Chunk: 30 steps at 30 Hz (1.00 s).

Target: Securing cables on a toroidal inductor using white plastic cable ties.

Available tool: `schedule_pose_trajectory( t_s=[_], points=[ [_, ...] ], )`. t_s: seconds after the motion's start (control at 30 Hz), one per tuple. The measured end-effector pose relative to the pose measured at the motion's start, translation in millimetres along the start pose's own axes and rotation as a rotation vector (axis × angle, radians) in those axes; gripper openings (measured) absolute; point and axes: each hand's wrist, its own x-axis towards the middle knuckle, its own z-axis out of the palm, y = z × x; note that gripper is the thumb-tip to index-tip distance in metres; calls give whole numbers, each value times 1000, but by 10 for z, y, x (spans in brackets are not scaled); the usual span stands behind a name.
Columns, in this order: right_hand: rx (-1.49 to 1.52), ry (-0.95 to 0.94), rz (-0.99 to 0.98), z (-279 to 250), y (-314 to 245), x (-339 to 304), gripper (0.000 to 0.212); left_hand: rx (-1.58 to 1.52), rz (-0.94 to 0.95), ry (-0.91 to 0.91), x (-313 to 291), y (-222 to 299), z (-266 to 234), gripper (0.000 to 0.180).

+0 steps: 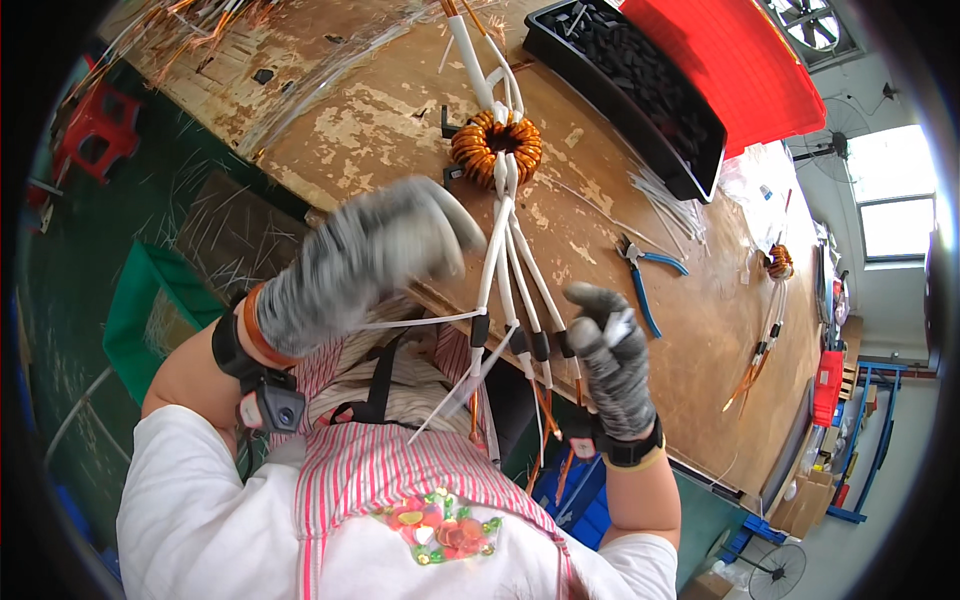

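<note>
A ring-shaped coil (497, 150) wound with copper-coloured wire lies on the worktable. Several white-sleeved leads (505, 240) run from it toward me and hang over the edge, with black sleeve pieces (541, 346) and bare copper ends (555, 428). A thin white strip (420, 322) reaches sideways to the leftmost lead; another white strip (465, 380) slants below. My left hand (385, 240), in a grey glove and smeared by motion, is left of the leads. My right hand (615, 355), also gloved, is closed beside the rightmost black sleeve, with something pale between its fingers.
Blue-handled cutters (645, 275) and loose white strips (670, 210) lie to the right. A black tray of small black pieces (650, 85) stands behind, near a red bin (735, 60). Another wound coil (779, 262) lies far right. Wire bundles (190, 25) cover the far left corner.
</note>
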Motion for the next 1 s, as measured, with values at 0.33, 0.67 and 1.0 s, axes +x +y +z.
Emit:
schedule_pose_trajectory(
  t_s=[0.33, 0.67, 1.0],
  points=[
    [-148, -197, 176, 300, 257, -668, 36, -625, -673, -149, -32, -606, 337, 51],
    [-57, -118, 331, 54, -246, -629, 27, -342, -522, 88, -122, -692, 474, 22],
    [-98, -179, 408, -28, 52, -600, 24, -814, -608, 128, -105, -366, 401, 38]
  ],
)
